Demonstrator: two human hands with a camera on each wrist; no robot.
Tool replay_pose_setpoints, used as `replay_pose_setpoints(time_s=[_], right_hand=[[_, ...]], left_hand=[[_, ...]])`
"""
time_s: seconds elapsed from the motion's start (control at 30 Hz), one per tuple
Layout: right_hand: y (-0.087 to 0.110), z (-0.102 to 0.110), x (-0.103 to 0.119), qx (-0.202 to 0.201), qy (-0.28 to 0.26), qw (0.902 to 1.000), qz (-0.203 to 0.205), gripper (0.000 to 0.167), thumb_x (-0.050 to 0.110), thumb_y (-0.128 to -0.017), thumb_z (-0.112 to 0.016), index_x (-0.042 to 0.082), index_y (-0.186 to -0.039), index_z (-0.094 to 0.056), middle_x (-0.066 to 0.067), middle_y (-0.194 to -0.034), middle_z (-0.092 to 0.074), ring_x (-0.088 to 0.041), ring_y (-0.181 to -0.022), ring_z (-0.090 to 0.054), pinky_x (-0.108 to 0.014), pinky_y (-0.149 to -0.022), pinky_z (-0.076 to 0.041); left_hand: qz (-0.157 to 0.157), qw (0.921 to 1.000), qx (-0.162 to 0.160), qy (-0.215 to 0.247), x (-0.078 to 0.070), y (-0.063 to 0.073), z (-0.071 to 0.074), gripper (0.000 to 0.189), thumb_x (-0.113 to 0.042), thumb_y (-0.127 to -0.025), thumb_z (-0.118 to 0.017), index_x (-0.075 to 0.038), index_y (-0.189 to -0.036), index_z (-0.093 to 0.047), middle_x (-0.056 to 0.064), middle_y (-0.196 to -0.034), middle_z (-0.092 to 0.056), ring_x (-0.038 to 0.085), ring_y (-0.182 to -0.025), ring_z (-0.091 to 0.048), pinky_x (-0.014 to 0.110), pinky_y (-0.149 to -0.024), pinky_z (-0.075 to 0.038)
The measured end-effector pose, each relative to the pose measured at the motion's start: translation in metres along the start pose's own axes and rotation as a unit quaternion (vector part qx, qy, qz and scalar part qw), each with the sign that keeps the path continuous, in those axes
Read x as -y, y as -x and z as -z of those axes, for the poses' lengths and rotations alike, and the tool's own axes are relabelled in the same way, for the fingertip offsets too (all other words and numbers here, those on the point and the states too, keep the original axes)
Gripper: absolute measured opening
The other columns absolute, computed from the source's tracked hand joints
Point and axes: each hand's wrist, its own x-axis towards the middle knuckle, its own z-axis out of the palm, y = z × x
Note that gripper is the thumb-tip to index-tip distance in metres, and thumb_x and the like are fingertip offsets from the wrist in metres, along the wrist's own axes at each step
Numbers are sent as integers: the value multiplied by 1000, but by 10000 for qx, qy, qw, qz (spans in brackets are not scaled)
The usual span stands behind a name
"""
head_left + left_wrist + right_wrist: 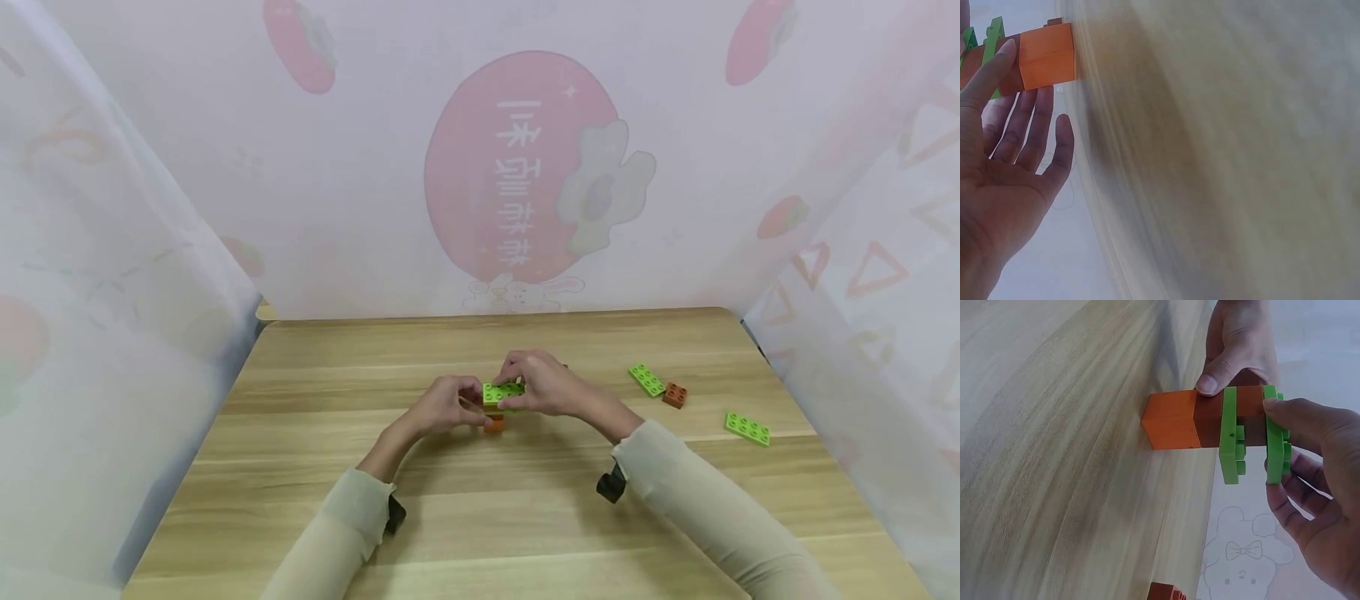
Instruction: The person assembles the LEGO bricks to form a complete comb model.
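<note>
An upright stack of toy building bricks stands on the wooden table. An orange block point(1172, 422) forms its base, with a brown brick point(1209, 419) above it. Over that come a green plate point(1229, 437), a second brown brick point(1250, 403) and a top green plate point(1274, 440). Both green plates jut out past the column on one side. My left hand point(444, 406) holds the lower brown brick between thumb and fingers. At the top, my right hand point(547, 385) pinches the upper green plate, thumb on one edge and fingertips at the other.
To the right of the stack lie a loose green plate point(647, 380) and a brown brick point(675, 395) close together. Another green plate point(747, 429) is nearer the table's right edge. Printed cloth point(360, 208) hangs behind the table and along both sides.
</note>
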Motion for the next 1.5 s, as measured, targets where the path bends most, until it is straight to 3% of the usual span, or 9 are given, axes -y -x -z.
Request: replay_pose_setpoints(time_s=[0.37, 0.57, 0.73, 0.83, 0.97, 1.13, 1.5], right_hand=[[7, 9, -8, 4, 11, 9998, 174, 36, 24, -89, -89, 5, -118, -79, -6, -111, -75, -22, -100, -71, -45, -86, -62], [15, 25, -17, -138, 64, 9998, 161, 39, 26, -89, -89, 7, -121, -78, -5, -114, -75, -26, -100, -71, -40, -81, -62], [24, 38, -22, -145, 172, 9997, 37, 40, 27, -90, -88, 7, -122, -78, -5, -116, -74, -17, -93, -71, -34, -77, -62], [29, 42, -26, -185, 214, 9996, -41, 41, 30, -89, -89, 7, -122, -78, -6, -116, -75, -15, -93, -71, -38, -81, -62], [35, 44, -33, -241, 248, 9993, -108, 42, 29, -89, -89, 6, -121, -78, -7, -114, -75, -22, -99, -72, -47, -87, -61], [40, 43, -45, -285, 217, 9992, -178, 39, 20, -87, -90, 3, -120, -78, -9, -113, -75, -32, -98, -73, -53, -85, -60], [49, 38, -72, -264, 202, 9979, -548, 39, 16, -86, -91, 1, -119, -77, -13, -117, -75, -33, -103, -72, -53, -85, -61]], left_hand=[[7, 9999, 0, -125, 1, -3, 1, 25, -12, -86, -90, -7, -103, -72, 4, -104, -74, 19, -96, -74, 33, -85, -63], [-43, 9996, -44, -290, -1, -2, 1, 24, -10, -85, -90, -7, -100, -71, 5, -103, -77, 19, -95, -75, 34, -83, -62], [-11, 9994, -52, -353, -2, -2, 1, 24, -10, -85, -91, -8, -100, -71, 5, -104, -77, 18, -95, -75, 34, -83, -62], [21, 9995, -45, -312, -2, -2, 1, 25, -10, -84, -91, -8, -100, -72, 6, -104, -78, 18, -95, -75, 34, -83, -62], [64, 9996, -46, -255, -1, -2, 1, 26, -11, -84, -92, -7, -100, -72, 7, -104, -78, 18, -95, -75, 34, -83, -62], [105, 9996, -54, -274, -2, -1, 0, 28, -13, -85, -91, -6, -103, -72, 7, -106, -76, 18, -96, -74, 34, -84, -62], [125, 9994, -90, -294, -2, 0, -1, 28, -13, -84, -92, -8, -103, -72, 5, -106, -74, 19, -98, -73, 33, -85, -63]])
